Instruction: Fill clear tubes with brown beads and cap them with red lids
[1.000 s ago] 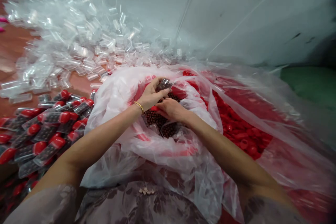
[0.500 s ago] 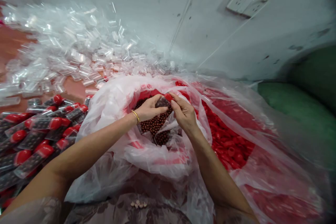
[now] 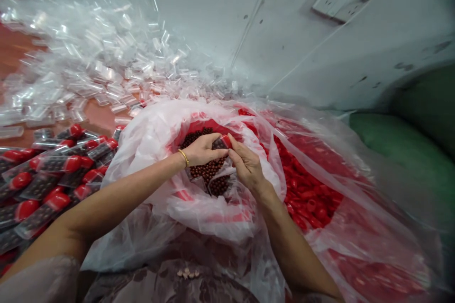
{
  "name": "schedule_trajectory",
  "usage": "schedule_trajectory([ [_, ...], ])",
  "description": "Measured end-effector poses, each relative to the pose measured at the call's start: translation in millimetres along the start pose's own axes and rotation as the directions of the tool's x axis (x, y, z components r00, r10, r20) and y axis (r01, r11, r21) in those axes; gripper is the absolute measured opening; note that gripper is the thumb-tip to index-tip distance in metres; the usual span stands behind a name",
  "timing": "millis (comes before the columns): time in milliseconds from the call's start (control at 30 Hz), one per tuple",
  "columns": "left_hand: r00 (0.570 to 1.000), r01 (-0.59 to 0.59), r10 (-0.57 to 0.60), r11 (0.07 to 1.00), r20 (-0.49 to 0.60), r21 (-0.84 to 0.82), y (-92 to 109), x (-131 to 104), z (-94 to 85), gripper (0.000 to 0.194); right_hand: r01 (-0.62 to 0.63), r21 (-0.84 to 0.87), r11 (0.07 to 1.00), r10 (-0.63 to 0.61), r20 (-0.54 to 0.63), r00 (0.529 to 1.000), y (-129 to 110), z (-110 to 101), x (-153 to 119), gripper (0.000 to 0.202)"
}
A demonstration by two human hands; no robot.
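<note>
Works beside a sprawling heap of clear tubes (image 3: 106,66), over a white plastic bag (image 3: 138,151) rolled open, with a pile of loose red pieces (image 3: 309,194) to its right. With left hand (image 3: 199,150) clasped and right hand (image 3: 249,164) narrowed, holds a filled tube (image 3: 217,144) above the bag's mouth in the left; touches its red cap (image 3: 225,140) with the right, cannot tell whether pinching. Could spill beads (image 3: 209,170) if pressing askew, or drop everything if squeezing slick plastic too hard.

Above the white bag (image 3: 149,137), our left hand (image 3: 204,149) hid part of the capped tube (image 3: 222,142). Left of the bag, the view's edge cut off filled tubes (image 3: 46,184); beyond it, we saw the farther clear tubes (image 3: 103,33) blurred.
</note>
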State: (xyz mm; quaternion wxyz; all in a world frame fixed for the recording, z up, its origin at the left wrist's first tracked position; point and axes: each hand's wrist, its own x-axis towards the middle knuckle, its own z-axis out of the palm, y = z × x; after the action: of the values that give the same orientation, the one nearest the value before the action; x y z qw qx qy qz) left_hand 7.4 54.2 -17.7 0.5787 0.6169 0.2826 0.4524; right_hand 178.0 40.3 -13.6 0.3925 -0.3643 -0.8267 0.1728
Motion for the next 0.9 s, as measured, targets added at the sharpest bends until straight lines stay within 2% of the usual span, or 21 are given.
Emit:
schedule_trajectory([
  [100, 1.0, 0.009, -0.009, 1.0, 0.018, 0.017, 2, 1, 1.4, 0.034, -0.05, -0.001, 0.999, 0.05, -0.046, 0.998, -2, -1, -3, 0.04],
  [167, 0.994, 0.046, -0.046, 0.999, 0.1, 0.001, 3, 3, 3.1, 0.035, -0.102, 0.006, 0.995, 0.102, -0.148, 0.984, -3, -4, -1, 0.035],
  [267, 0.968, 0.07, -0.079, 0.996, 0.24, 0.046, 3, 5, 4.1, 0.035, -0.185, 0.044, 0.982, 0.188, -0.363, 0.913, -5, -6, 8, 0.035],
  [333, 0.957, 0.041, -0.088, 0.984, 0.277, 0.172, 1, 4, 3.3, 0.031, -0.218, 0.138, 0.966, 0.257, -0.426, 0.868, -6, -3, 17, 0.039],
  [400, 0.947, -0.009, -0.102, 0.939, 0.305, 0.343, -1, 3, 2.4, 0.027, -0.267, 0.298, 0.916, 0.369, -0.372, 0.852, -6, 4, 27, 0.046],
  [500, 0.934, -0.118, -0.08, 0.851, 0.349, 0.512, -2, 1, 4.0, 0.025, -0.404, 0.486, 0.775, 0.508, -0.098, 0.856, -3, 14, 37, 0.062],
  [600, 0.925, -0.208, -0.04, 0.78, 0.379, 0.59, -4, -1, 9.0, 0.023, -0.534, 0.486, 0.692, 0.52, 0.177, 0.836, 3, 22, 39, 0.074],
  [667, 0.926, -0.228, -0.048, 0.718, 0.373, 0.658, -6, -4, 11.8, 0.022, -0.575, 0.406, 0.71, 0.527, 0.234, 0.817, 5, 26, 33, 0.075],
  [700, 0.929, -0.226, -0.064, 0.683, 0.365, 0.694, -8, -6, 12.7, 0.023, -0.559, 0.352, 0.751, 0.519, 0.209, 0.829, 5, 27, 30, 0.073],
  [800, 0.925, -0.212, -0.133, 0.595, 0.355, 0.776, -14, -11, 13.6, 0.025, -0.37, 0.134, 0.919, 0.367, 0.045, 0.929, 0, 33, 19, 0.067],
  [867, 0.925, -0.21, -0.156, 0.552, 0.347, 0.807, -16, -12, 14.8, 0.026, -0.245, 0.037, 0.969, 0.246, -0.038, 0.968, -4, 36, 17, 0.063],
  [900, 0.931, -0.205, -0.152, 0.531, 0.331, 0.822, -16, -11, 16.2, 0.025, -0.226, 0.042, 0.973, 0.229, -0.077, 0.97, -6, 36, 18, 0.063],
])
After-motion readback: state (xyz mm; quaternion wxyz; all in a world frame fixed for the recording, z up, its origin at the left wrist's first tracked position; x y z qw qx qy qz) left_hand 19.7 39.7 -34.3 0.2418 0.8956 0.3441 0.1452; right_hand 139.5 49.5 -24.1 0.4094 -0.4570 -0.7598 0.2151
